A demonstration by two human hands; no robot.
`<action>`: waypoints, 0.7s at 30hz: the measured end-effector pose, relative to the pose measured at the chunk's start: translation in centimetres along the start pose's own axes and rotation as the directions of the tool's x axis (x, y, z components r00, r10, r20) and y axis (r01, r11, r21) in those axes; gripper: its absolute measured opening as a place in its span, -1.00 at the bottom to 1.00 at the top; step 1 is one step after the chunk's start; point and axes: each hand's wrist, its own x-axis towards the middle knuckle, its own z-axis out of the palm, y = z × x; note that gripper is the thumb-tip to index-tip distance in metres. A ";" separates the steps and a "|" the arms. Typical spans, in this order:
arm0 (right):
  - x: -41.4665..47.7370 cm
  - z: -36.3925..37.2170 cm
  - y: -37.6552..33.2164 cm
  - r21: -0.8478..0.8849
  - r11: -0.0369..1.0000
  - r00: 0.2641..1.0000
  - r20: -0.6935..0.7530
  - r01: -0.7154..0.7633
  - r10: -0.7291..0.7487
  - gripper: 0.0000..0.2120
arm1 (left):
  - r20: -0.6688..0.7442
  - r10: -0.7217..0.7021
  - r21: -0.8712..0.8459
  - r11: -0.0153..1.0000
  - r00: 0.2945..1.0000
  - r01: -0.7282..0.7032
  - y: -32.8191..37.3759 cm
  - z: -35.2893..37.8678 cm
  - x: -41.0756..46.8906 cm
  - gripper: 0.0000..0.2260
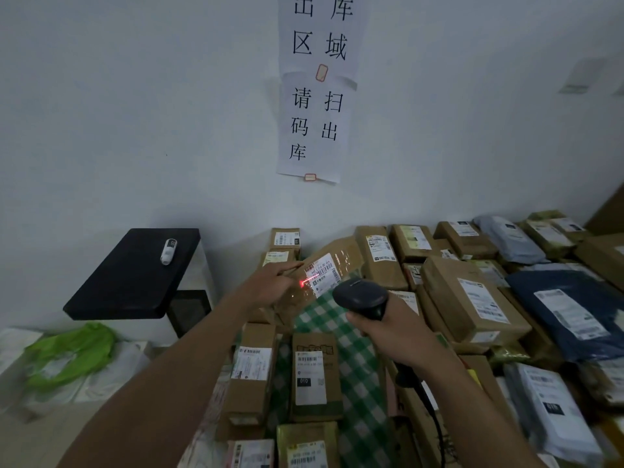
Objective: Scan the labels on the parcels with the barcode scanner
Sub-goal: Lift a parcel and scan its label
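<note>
My left hand (275,282) grips the left edge of a brown cardboard parcel (341,261) and holds it tilted up above the table. Its white label (322,273) faces me, with a red scanner line across its lower left corner. My right hand (391,331) grips the handle of the dark barcode scanner (361,297), whose head points at that label from just below and to the right. The scanner's cable runs down along my right forearm.
Several labelled cardboard parcels (469,295) and plastic mailer bags (574,312) cover the table with the green checked cloth (351,359). A black-topped stand (135,275) with a small white device (168,251) is at the left. Paper signs (317,96) hang on the wall.
</note>
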 end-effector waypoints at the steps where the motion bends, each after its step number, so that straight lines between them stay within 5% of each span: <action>1: 0.0 0.1 0.0 -0.007 1.000 1.000 0.006 0.001 -0.001 -0.73 | -0.003 0.008 0.004 1.000 1.000 -0.008 -0.3 0.0 0.0 -0.66; 10: 0.1 0.7 -0.3 0.014 1.000 1.000 0.012 -0.020 0.020 -0.73 | 0.009 -0.022 0.013 1.000 1.000 0.022 -1.8 0.0 -0.1 -0.57; 15: 0.0 0.8 0.5 0.034 0.997 0.997 -0.027 -0.065 0.066 -0.80 | -0.021 -0.071 -0.160 0.985 0.997 0.067 -2.6 1.5 -1.5 -0.64; 21: -0.3 1.6 2.9 0.093 0.981 0.986 0.010 -0.168 0.168 -0.83 | 0.021 -0.196 -0.261 0.946 0.980 0.195 -7.4 8.6 -4.4 -0.50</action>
